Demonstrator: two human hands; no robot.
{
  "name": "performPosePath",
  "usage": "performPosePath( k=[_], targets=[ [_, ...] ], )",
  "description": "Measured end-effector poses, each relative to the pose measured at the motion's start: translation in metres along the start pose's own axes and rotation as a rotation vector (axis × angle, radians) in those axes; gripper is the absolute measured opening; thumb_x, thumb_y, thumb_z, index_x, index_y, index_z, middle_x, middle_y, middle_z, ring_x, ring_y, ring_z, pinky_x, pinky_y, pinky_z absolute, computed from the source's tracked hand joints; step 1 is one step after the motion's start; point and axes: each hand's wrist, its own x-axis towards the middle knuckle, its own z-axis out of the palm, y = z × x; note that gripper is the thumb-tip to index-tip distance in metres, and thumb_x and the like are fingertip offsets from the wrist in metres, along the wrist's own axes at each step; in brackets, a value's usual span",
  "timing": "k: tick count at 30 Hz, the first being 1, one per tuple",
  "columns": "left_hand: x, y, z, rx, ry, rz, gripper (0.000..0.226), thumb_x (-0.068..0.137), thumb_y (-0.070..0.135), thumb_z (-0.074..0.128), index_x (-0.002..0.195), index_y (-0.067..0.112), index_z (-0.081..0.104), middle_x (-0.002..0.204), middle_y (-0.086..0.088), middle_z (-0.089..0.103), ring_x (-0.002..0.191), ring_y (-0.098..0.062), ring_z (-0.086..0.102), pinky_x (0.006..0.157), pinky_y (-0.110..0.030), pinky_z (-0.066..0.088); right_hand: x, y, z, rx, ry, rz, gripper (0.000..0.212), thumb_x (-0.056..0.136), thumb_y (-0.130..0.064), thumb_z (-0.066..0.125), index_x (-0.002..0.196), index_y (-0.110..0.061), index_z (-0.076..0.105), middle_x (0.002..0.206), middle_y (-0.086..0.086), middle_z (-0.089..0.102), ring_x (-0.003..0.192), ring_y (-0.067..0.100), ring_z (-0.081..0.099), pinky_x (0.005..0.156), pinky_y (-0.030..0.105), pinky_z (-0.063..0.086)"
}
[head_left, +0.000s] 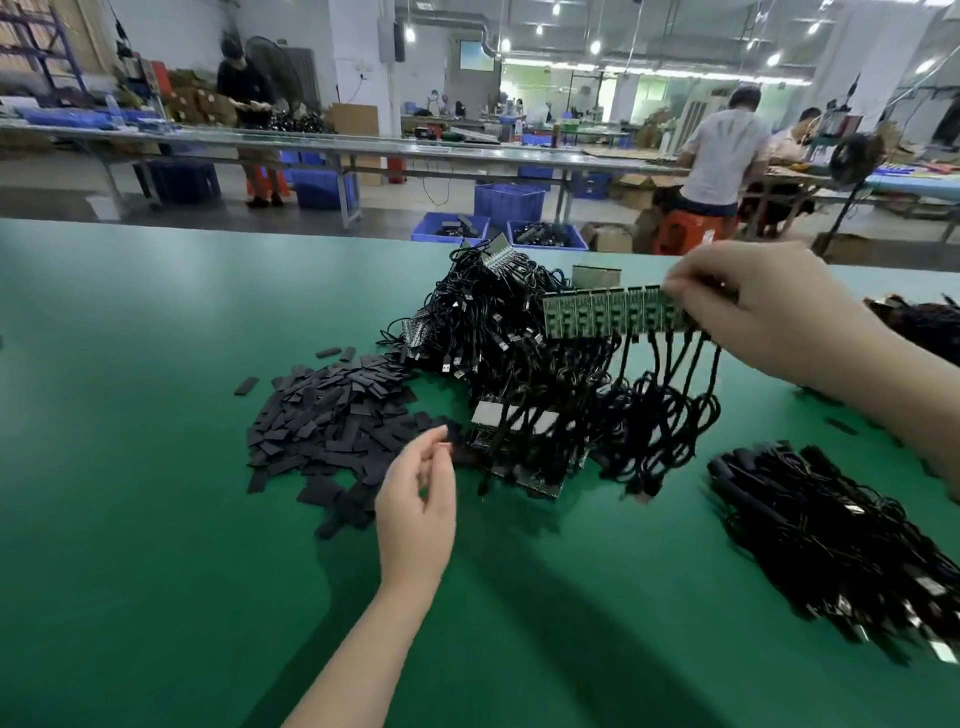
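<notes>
The right hand (769, 317) pinches a strip of circuit boards (613, 312) above the green surface (130, 415), its cables dangling over a tangled cable heap (498, 332). The left hand (415, 499) hovers by the black sleeves (332, 415) with curled fingers; I cannot tell if it grips one. A seated worker (722, 156) is at the benches behind.

Right hand (763, 312) pinches green circuit-board strip (613, 312), black cables (665, 415) dangling; left hand (415, 499) loosely curled beside flat black sleeve pile (332, 415); green bench (156, 467).

factory floor: long assembly benches (363, 143)
</notes>
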Motion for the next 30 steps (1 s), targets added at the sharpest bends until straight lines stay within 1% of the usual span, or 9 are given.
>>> performPosePath(
  k=[2, 5, 9, 10, 13, 18, 21, 26, 30],
  targets=[
    [0.019, 0.012, -0.012, -0.148, 0.028, -0.099, 0.023, 0.102, 0.031, 0.043, 0.107, 0.037, 0.064, 0.097, 0.016, 0.069, 0.087, -0.002, 0.065, 0.073, -0.016, 0.05, -0.018, -0.001, -0.002, 0.243, -0.088, 0.042, 0.016, 0.095, -0.032, 0.059, 0.091, -0.023, 0.071, 0.082, 0.001, 0.071, 0.072, 0.02, 0.062, 0.068, 0.034, 0.049],
    [0.045, 0.028, -0.023, -0.268, -0.1, -0.244, 0.032, 0.103, 0.034, 0.039, 0.101, 0.025, 0.07, 0.095, 0.0, 0.074, 0.081, -0.012, 0.069, 0.074, -0.032, 0.051, -0.028, -0.009, 0.014, 0.467, -0.264, 0.078, 0.014, 0.092, -0.04, 0.058, 0.086, -0.035, 0.069, 0.078, -0.012, 0.07, 0.064, 0.007, 0.06, 0.06, 0.017, 0.047],
    [0.058, 0.037, -0.021, -0.236, -0.416, -0.437, 0.05, 0.103, 0.049, 0.031, 0.104, 0.019, 0.07, 0.092, 0.001, 0.076, 0.052, -0.001, 0.062, 0.051, -0.016, 0.046, -0.033, -0.024, 0.086, 0.604, -0.494, 0.109, 0.017, 0.099, -0.029, 0.056, 0.085, -0.032, 0.066, 0.077, -0.02, 0.066, 0.072, -0.003, 0.058, 0.071, 0.012, 0.045],
    [0.058, 0.037, -0.019, -0.17, -0.482, -0.435, 0.053, 0.103, 0.051, 0.028, 0.104, 0.02, 0.07, 0.092, 0.003, 0.076, 0.053, 0.0, 0.063, 0.052, -0.015, 0.046, -0.035, -0.028, 0.107, 0.619, -0.548, 0.118, 0.018, 0.1, -0.03, 0.056, 0.084, -0.03, 0.064, 0.076, -0.017, 0.063, 0.07, 0.0, 0.056, 0.07, 0.015, 0.044],
    [0.062, 0.029, -0.016, 0.056, -0.556, -0.314, 0.054, 0.102, 0.053, 0.026, 0.099, 0.026, 0.073, 0.09, 0.009, 0.076, 0.086, -0.003, 0.069, 0.072, -0.017, 0.047, -0.039, -0.033, 0.157, 0.638, -0.596, 0.181, 0.016, 0.101, -0.032, 0.054, 0.092, -0.025, 0.065, 0.08, -0.009, 0.06, 0.068, 0.005, 0.051, 0.067, 0.023, 0.043],
    [0.08, 0.019, -0.026, 0.465, -0.481, -0.045, 0.033, 0.095, 0.055, 0.046, 0.1, 0.033, 0.071, 0.097, 0.018, 0.07, 0.086, -0.002, 0.065, 0.085, -0.032, 0.053, -0.032, -0.032, 0.189, 0.578, -0.597, 0.207, 0.021, 0.101, -0.033, 0.056, 0.103, -0.017, 0.069, 0.088, -0.003, 0.066, 0.074, 0.009, 0.055, 0.067, 0.019, 0.043],
    [0.079, 0.025, -0.017, 0.625, -0.598, 0.098, 0.03, 0.09, 0.059, 0.051, 0.106, 0.04, 0.068, 0.104, 0.023, 0.066, 0.091, 0.003, 0.059, 0.083, -0.031, 0.053, -0.036, -0.036, 0.2, 0.598, -0.552, 0.263, 0.022, 0.1, -0.033, 0.058, 0.106, -0.016, 0.071, 0.087, -0.003, 0.065, 0.077, 0.011, 0.055, 0.064, 0.013, 0.04],
    [0.055, 0.014, 0.017, 0.689, -0.872, 0.092, 0.055, 0.089, 0.053, 0.058, 0.14, 0.033, 0.049, 0.134, 0.01, 0.057, 0.119, -0.009, 0.054, 0.098, -0.029, 0.045, -0.062, -0.035, 0.21, 0.812, -0.443, 0.491, 0.026, 0.094, -0.025, 0.065, 0.12, -0.02, 0.064, 0.111, -0.002, 0.069, 0.102, 0.014, 0.065, 0.093, 0.028, 0.05],
    [0.039, -0.002, 0.032, 0.582, -0.849, 0.045, 0.05, 0.084, 0.049, 0.068, 0.129, 0.028, 0.059, 0.127, 0.008, 0.062, 0.115, -0.01, 0.056, 0.1, -0.033, 0.046, -0.089, -0.02, 0.213, 1.064, -0.437, 0.738, 0.027, 0.088, -0.026, 0.075, 0.109, -0.015, 0.064, 0.083, 0.005, 0.071, 0.068, 0.015, 0.064, 0.065, 0.026, 0.053]
  ],
)
